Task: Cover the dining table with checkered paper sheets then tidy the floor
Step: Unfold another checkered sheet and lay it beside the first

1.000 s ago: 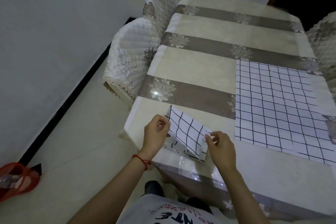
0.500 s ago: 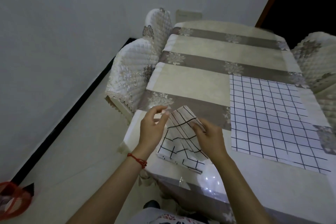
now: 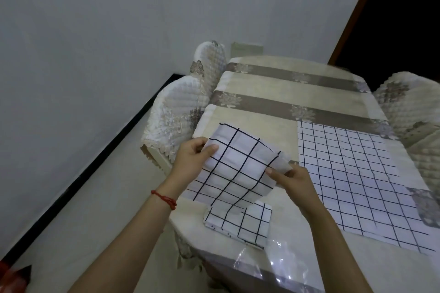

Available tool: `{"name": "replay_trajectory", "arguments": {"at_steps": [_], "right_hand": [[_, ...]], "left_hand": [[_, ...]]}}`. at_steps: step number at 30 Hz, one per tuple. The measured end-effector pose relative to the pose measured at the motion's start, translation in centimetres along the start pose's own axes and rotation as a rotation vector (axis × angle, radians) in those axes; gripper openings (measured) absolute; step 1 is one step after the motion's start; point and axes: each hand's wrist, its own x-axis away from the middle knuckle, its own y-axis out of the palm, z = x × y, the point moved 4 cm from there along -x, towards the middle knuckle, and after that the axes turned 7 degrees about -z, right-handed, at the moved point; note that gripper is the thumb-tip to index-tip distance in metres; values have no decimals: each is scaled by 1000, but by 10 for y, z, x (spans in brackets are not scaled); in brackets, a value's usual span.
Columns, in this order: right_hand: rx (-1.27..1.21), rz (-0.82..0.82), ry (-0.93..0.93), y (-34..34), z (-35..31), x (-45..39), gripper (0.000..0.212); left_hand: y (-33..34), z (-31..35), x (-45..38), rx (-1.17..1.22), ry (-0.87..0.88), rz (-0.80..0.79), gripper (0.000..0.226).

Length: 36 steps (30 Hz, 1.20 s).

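Table [image 3: 273, 114] filled most of the view – a dining table under a striped floral cloth with a clear plastic layer glinting at the near edge, quilted chair covers [image 3: 176, 112] along its left side and another at far right. One checkered sheet [image 3: 357, 178] already lay flat on the right half, its long axis running from the near edge toward the far end, slightly skewed clockwise. Left half was bare cloth.

Second sheet [image 3: 238, 173] was held up over the near-left corner, half unfolded – upper part lifted and bowed, lower part draped down onto a folded portion [image 3: 240, 226] resting on the table. As held, its long axis ran roughly near-left to far-right, top edge tilted away from the person; not yet squared to the table.

Left hand [image 3: 190, 162] was pinched closed on the sheet's upper left edge, thumb on top. Right hand [image 3: 292, 181] was pinched closed on the right edge, fingers curled under a loose layer.

Judged step: opening out sheet two. To do it well – separate the layers fully, pull both corners apart and taut, then lay it beside the first sheet with grid lines parallel and edges meeting or slightly overlapping. Thin paper – likely to crease or tear if yanked.

Red cord bracelet [image 3: 164, 198] on left wrist.
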Motion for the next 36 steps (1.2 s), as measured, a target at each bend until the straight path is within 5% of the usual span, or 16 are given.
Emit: {"name": "replay_trajectory", "arguments": {"at_steps": [3, 7, 11, 17, 22, 29, 36], "right_hand": [[-68, 59, 56, 5, -2, -3, 7], [-43, 167, 40, 14, -11, -12, 33], [-117, 185, 9, 25, -22, -22, 33], [-62, 158, -116, 43, -42, -26, 38], [-14, 66, -156, 50, -43, -24, 34], [46, -97, -143, 48, -42, -24, 29], [55, 102, -161, 13, -47, -26, 30]], "left_hand": [[-2, -3, 0, 43, -54, 75, 22], [-6, -1, 6, -178, -104, 331, 28], [21, 14, 20, -267, 3, 220, 14], [56, 22, 28, 73, -144, 0, 18], [50, 25, 25, 362, -232, 77, 18], [33, 23, 18, 379, -260, 199, 16], [-17, 14, 5, 365, -302, 307, 23]]}}
